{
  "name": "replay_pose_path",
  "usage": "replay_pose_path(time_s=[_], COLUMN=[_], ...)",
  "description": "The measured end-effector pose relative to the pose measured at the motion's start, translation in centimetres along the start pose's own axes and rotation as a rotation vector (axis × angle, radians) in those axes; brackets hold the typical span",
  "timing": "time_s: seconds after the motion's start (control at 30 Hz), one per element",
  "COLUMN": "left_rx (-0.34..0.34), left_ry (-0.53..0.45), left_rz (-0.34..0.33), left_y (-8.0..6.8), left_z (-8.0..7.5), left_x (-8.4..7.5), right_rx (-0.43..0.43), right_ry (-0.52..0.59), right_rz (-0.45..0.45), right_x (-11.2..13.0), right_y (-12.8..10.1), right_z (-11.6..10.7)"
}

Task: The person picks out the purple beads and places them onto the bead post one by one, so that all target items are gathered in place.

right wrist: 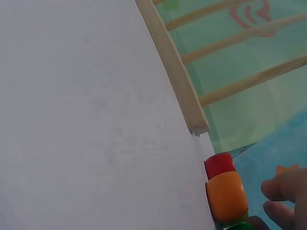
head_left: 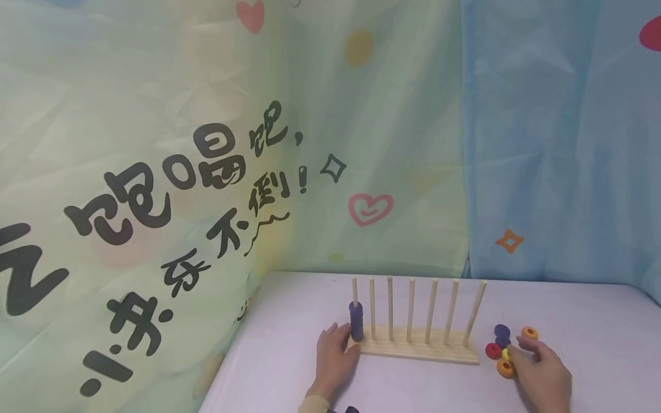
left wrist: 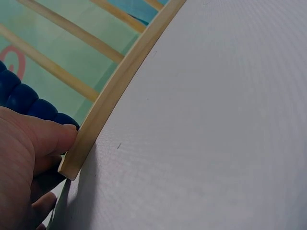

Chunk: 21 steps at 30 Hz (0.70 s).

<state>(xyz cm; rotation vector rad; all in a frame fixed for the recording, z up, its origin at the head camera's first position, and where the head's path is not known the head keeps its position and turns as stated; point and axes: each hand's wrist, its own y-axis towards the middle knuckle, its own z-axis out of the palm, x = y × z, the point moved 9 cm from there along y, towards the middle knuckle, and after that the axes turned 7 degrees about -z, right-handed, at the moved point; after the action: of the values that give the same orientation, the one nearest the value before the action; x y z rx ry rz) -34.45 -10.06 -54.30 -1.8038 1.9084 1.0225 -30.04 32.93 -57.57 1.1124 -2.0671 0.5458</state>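
A wooden peg stand (head_left: 418, 347) with a row of upright dowels stands on the table. Blue beads (head_left: 356, 321) are stacked on its leftmost dowel. My left hand (head_left: 335, 353) grips the stand's left end, thumb at the base (left wrist: 79, 155) beside the lowest blue bead (left wrist: 64, 120). Over the loose beads at the right, my right hand (head_left: 544, 373) reaches in with thumb and fingers apart. Near its fingertips lie a yellow bead (head_left: 506, 354), a red bead (head_left: 493, 350) and an orange bead (head_left: 505, 368). A green bead (right wrist: 240, 226) shows low in the right wrist view.
More loose beads lie behind, dark blue (head_left: 502, 331) and orange (head_left: 529, 333). The table (head_left: 289, 310) has a pale cover. Printed curtains (head_left: 413, 143) hang along its back and left side. A small dark object (head_left: 352, 409) shows at the bottom edge.
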Motion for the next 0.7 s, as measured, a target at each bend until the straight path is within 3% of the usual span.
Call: replay_pose_path(time_s=[0.5, 0.7], left_rx=[-0.018, 0.018], left_ry=[-0.012, -0.017], left_rz=[0.013, -0.024], left_y=[-0.1, -0.1], left_z=[-0.2, 0.0], left_x=[-0.3, -0.2], right_rx=[0.016, 0.023], right_ry=[-0.071, -0.119], right_rz=[-0.065, -0.087], right_x=[0.9, 1.4], right_y=[0.8, 1.0], right_z=[0.6, 0.6])
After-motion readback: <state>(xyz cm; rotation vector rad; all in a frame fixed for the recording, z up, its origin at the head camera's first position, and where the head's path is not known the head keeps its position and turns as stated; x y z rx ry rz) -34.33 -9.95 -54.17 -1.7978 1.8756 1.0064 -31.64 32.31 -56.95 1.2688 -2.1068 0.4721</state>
